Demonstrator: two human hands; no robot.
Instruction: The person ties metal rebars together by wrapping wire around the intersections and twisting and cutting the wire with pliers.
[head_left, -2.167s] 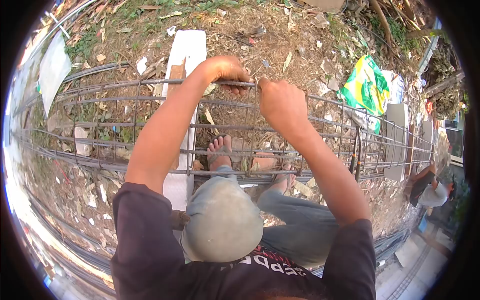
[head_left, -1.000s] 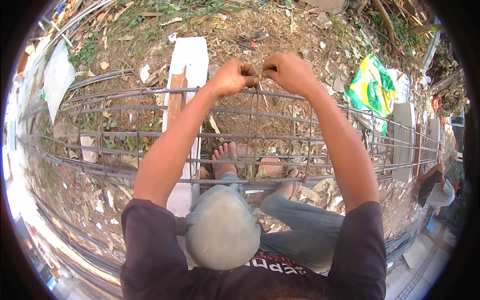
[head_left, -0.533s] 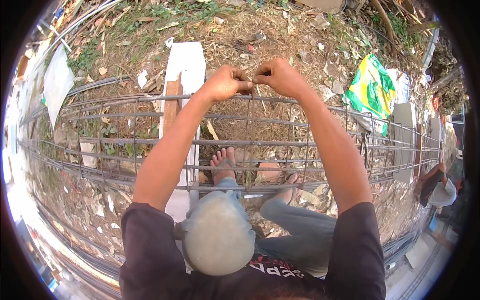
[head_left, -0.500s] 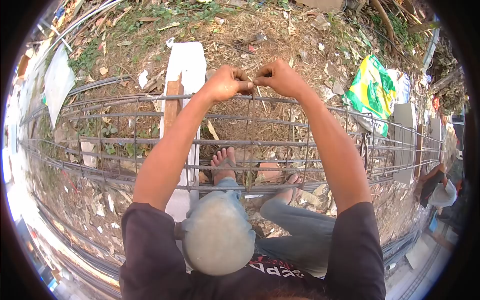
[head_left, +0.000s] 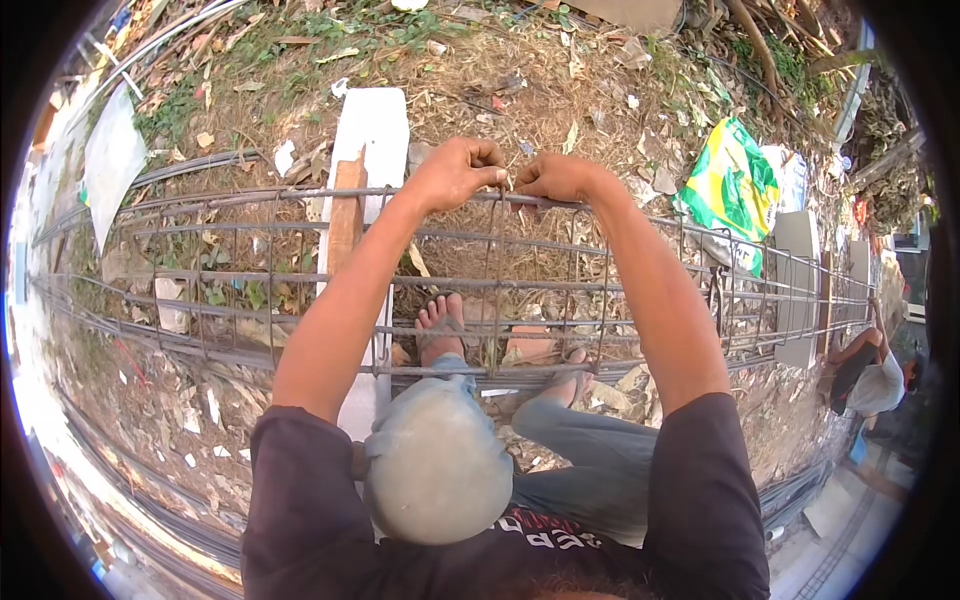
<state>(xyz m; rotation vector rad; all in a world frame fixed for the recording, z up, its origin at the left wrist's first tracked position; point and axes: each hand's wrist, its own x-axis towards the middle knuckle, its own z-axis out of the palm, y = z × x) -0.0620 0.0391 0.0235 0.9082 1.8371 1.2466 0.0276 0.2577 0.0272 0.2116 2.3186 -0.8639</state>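
Note:
A long rebar cage (head_left: 450, 282) of rods and square stirrups stretches across in front of me. At its far top rod, my left hand (head_left: 458, 174) has thumb and fingers closed in a pinch beside a stirrup (head_left: 498, 240). My right hand (head_left: 562, 180) meets it from the other side, its fingers curled down against the same rod. Between the fingertips shows a bit of thin tie wire (head_left: 508, 184), mostly hidden by the fingers.
A wooden block (head_left: 346, 215) and a white board (head_left: 370, 125) lie under the cage at left. Grey blocks (head_left: 796, 285) stand beneath its right part. A green-yellow sack (head_left: 732, 185) lies beyond. Another person (head_left: 872, 380) crouches at far right. My foot (head_left: 440, 325) is below the rods.
My right hand has moved down onto the far rod, its fingers curling lower. My left hand stays pinched at the same joint. The view has shifted slightly.

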